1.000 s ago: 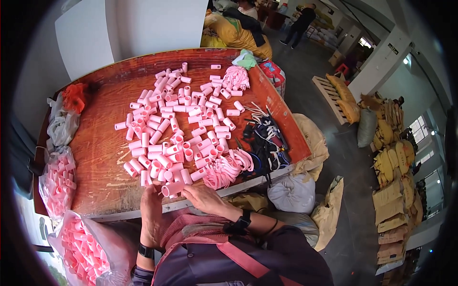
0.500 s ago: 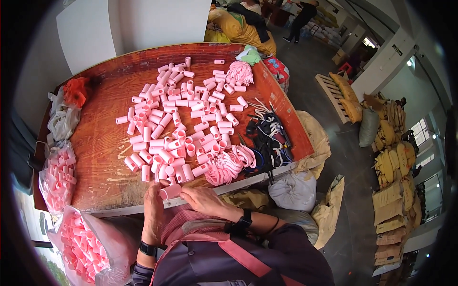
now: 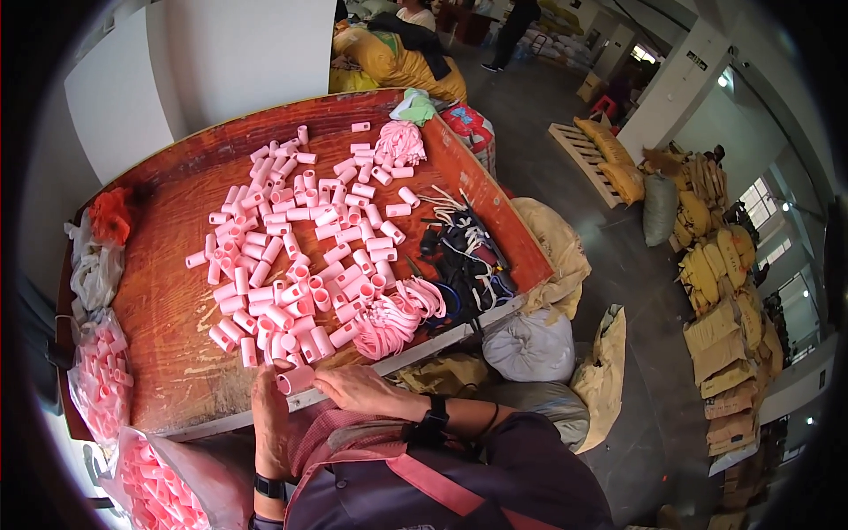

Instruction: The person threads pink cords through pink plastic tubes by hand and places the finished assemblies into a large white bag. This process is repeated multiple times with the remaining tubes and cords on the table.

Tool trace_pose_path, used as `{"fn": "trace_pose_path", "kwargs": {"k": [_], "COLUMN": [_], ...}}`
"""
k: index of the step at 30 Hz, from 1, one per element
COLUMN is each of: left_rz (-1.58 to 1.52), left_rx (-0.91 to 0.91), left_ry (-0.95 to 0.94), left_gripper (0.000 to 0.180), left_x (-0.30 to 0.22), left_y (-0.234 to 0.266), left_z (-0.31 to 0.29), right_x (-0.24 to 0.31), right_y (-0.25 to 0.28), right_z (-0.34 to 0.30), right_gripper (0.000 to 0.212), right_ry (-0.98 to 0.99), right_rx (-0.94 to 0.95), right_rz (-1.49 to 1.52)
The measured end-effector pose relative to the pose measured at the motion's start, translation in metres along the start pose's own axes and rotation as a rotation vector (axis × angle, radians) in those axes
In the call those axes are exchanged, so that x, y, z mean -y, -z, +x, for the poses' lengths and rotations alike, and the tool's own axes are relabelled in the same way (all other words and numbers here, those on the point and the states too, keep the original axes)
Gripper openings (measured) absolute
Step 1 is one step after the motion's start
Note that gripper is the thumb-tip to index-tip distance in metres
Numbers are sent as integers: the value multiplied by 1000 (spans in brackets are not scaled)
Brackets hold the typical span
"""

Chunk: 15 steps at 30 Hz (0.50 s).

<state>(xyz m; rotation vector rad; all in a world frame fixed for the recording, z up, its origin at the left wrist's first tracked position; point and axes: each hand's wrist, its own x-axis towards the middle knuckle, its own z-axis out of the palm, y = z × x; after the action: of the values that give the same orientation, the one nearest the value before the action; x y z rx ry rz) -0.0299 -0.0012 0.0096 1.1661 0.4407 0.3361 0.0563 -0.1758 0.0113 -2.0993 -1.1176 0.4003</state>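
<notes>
A short pink plastic tube [image 3: 295, 380] lies sideways between my hands at the table's front edge. My left hand [image 3: 269, 402] is closed round its left end. The fingertips of my right hand [image 3: 358, 389] are pinched against the tube's right end; whether they also hold something small I cannot see. Just beyond my hands spreads a heap of similar pink tubes [image 3: 281, 316], many with a hole in the side. A bundle of pink cord [image 3: 389, 329] sits right of the heap, and another pink cord bundle [image 3: 400, 144] lies at the far right.
The red wooden table [image 3: 168, 353] has raised sides. Dark items with black and white laces [image 3: 477, 243] lie at its right. Bags of pink tubes [image 3: 159, 481] stand at the left. Sacks [image 3: 530, 344] crowd the right front corner. A person [image 3: 517, 35] stands far off.
The view has turned, so the table and my hands sit lower and further left in it. My hands keep the same grip on the tube.
</notes>
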Motion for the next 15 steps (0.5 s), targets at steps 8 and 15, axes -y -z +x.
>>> {"fn": "trace_pose_path", "kwargs": {"k": [8, 15], "left_rz": [209, -289], "left_rx": [25, -137], "left_ry": [-167, 95], "left_gripper": [25, 16], "left_x": [5, -11], "left_y": [3, -16], "left_z": [3, 7], "right_x": [-1, -19], "right_y": [-5, -20], "right_z": [5, 5], "right_gripper": [23, 25], "right_ry": [46, 246], "right_rx": [46, 0], "right_rz": [4, 160]}}
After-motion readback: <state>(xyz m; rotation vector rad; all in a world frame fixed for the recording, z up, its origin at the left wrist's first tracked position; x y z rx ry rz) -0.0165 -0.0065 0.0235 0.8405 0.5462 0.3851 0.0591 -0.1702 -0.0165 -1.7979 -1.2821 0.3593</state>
